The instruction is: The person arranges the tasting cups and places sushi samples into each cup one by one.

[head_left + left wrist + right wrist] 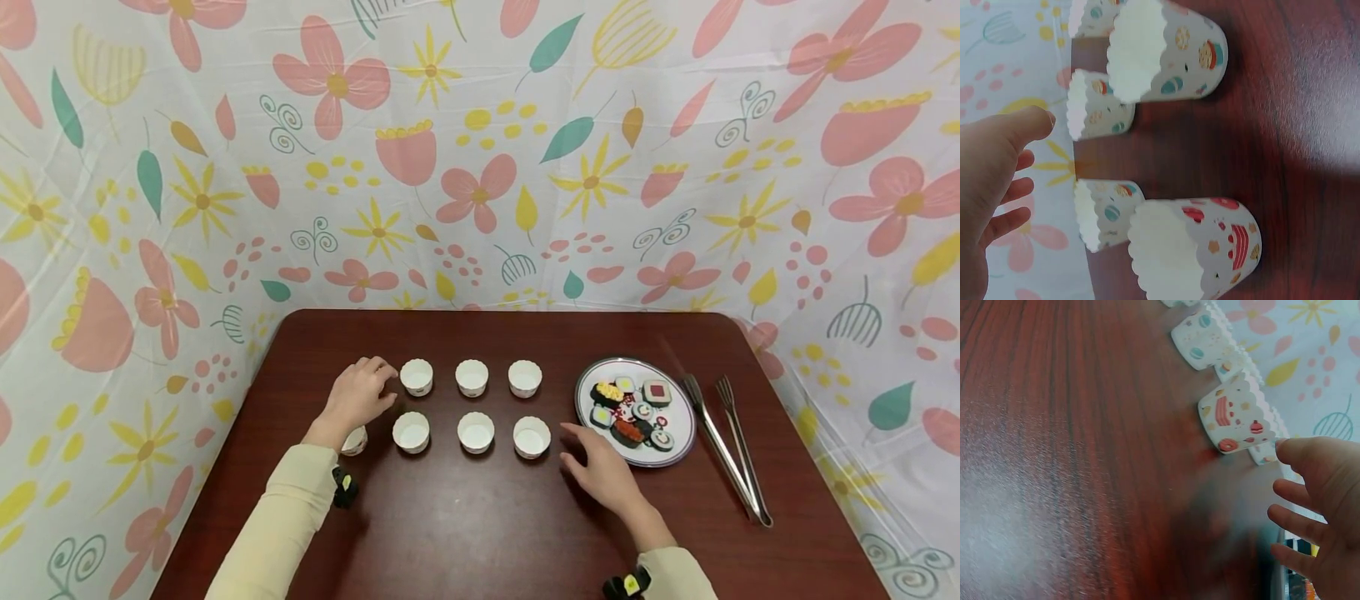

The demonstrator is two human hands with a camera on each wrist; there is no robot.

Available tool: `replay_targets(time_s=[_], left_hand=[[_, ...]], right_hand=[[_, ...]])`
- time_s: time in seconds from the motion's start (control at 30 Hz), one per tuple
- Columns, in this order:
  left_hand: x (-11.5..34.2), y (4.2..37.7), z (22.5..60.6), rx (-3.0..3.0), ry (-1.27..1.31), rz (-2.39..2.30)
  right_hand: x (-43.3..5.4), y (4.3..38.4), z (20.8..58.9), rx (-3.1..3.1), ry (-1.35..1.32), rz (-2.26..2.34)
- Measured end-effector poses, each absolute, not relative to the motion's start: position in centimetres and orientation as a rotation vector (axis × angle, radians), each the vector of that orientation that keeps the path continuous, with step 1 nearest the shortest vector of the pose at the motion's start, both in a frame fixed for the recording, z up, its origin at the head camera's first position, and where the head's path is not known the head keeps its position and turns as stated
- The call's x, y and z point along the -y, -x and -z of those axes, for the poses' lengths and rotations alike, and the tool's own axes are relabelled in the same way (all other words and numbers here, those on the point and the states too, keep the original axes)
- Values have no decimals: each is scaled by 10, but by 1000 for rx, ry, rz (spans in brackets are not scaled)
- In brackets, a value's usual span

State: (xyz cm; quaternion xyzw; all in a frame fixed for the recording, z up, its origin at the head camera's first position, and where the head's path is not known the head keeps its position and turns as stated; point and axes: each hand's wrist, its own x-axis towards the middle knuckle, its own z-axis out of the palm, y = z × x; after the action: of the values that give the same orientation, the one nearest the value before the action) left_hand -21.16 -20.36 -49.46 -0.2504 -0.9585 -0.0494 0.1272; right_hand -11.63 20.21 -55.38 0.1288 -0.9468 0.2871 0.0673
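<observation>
One table bears the plate. By its near left edge my right hand is spread, empty; well left, my left hand curves loosely, empty. Cups stand left of the plate in rows running toward it, mostly between my hands.

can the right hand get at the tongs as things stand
Probably yes: the plate lies between the right hand and the tongs, but the bare table on the plate's near side seems to leave a way round.
</observation>
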Motion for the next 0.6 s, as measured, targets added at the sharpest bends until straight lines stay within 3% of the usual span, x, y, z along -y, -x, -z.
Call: replay_targets(time_s=[0.6], left_hand=[[226,225,497,2962,450,327]], right_hand=[[-212,108,522,2750,-439,-785]])
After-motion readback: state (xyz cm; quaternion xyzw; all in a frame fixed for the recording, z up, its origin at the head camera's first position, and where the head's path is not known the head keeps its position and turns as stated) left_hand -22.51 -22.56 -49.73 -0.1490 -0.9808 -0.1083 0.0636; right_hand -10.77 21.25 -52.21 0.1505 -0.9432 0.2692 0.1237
